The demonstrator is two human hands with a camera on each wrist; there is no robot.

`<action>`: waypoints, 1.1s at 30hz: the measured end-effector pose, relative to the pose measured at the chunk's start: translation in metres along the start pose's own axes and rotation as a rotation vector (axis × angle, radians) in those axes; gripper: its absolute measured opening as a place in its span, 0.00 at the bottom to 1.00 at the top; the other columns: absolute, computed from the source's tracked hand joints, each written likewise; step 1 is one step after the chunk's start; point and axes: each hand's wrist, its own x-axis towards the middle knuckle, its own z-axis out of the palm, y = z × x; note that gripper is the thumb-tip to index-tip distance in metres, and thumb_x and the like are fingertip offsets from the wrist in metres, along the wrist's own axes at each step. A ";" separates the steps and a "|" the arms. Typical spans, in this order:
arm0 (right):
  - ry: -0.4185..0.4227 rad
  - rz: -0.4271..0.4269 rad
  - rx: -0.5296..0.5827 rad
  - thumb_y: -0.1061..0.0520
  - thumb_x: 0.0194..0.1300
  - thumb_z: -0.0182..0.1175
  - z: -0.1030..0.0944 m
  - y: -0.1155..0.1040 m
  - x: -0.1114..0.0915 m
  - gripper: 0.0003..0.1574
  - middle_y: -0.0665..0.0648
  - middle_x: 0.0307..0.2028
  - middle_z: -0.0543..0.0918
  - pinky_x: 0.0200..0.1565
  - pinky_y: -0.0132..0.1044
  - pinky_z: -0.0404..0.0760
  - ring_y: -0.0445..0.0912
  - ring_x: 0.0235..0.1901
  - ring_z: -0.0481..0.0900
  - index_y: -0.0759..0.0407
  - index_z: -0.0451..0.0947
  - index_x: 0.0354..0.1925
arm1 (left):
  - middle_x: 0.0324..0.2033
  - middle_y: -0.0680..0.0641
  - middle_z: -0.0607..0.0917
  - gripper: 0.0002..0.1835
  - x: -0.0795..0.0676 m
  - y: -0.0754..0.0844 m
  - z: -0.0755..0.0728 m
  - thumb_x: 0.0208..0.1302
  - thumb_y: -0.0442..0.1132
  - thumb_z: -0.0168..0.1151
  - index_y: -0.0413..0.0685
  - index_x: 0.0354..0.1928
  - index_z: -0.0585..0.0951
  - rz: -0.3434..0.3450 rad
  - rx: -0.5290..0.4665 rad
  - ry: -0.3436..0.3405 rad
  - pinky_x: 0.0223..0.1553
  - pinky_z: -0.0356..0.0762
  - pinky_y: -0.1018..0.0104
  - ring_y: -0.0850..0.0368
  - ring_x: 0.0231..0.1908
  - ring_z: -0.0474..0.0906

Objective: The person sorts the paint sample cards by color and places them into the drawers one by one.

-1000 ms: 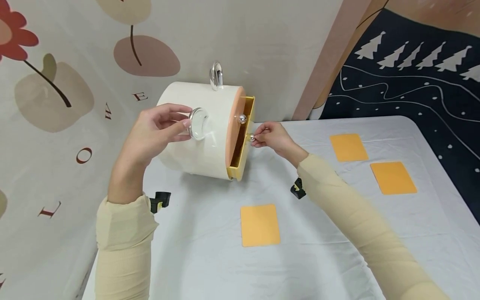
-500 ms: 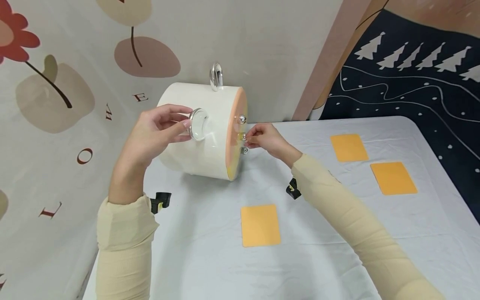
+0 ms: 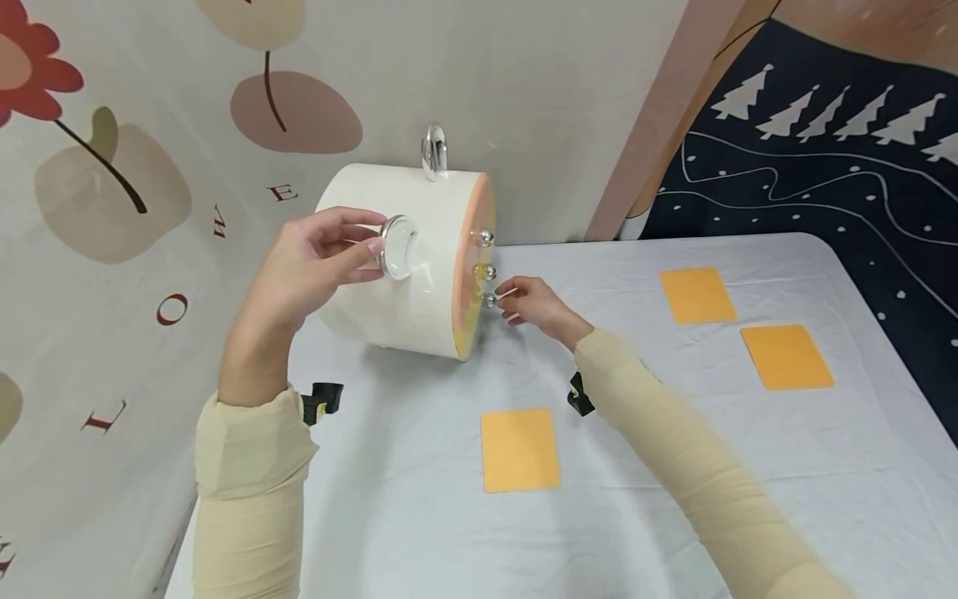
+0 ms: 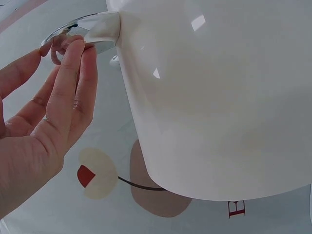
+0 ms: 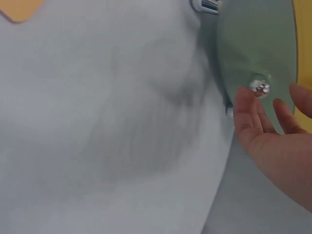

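Observation:
A white drum-shaped drawer box (image 3: 419,308) stands against the wall cloth, its round multicoloured front facing right with the drawers pushed in. My left hand (image 3: 307,258) pinches the silver loop handle (image 4: 103,25) on the box's side between thumb and fingers. Three silver knobs stick out of the front. Beside the lowest knob (image 3: 490,300) is my right hand (image 3: 540,308), fingers loosely bent and spread. In the right wrist view, those fingertips (image 5: 243,95) are right at that knob on a green drawer face (image 5: 243,39), with a yellow drawer face (image 5: 305,44) alongside.
Another silver loop (image 3: 433,151) rises from the box's far side. Flat orange squares lie on the white tablecloth: one in front (image 3: 520,450), two to the right. A printed cloth (image 3: 539,108) hangs close behind the box; a dark tree-patterned cloth (image 3: 816,183) borders the right edge.
The yellow drawer, open one second ago, has been pushed into the box. My right hand has let go of the middle knob and moved down to the lowest one. The left hand keeps its hold.

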 end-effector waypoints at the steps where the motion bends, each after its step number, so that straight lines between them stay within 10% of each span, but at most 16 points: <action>1: 0.001 0.006 0.002 0.66 0.68 0.51 0.002 0.002 0.001 0.18 0.70 0.51 0.74 0.51 0.50 0.79 0.62 0.48 0.74 0.68 0.69 0.55 | 0.38 0.46 0.78 0.17 0.000 0.000 0.000 0.63 0.31 0.58 0.32 0.54 0.74 -0.001 0.001 0.000 0.40 0.84 0.67 0.59 0.34 0.79; 33: 0.117 0.027 0.056 0.66 0.69 0.49 0.017 0.009 0.016 0.14 0.67 0.40 0.78 0.46 0.49 0.81 0.52 0.33 0.78 0.69 0.72 0.51 | 0.39 0.46 0.79 0.17 0.000 0.000 0.000 0.63 0.31 0.59 0.32 0.54 0.74 0.000 -0.020 -0.001 0.40 0.84 0.67 0.58 0.35 0.79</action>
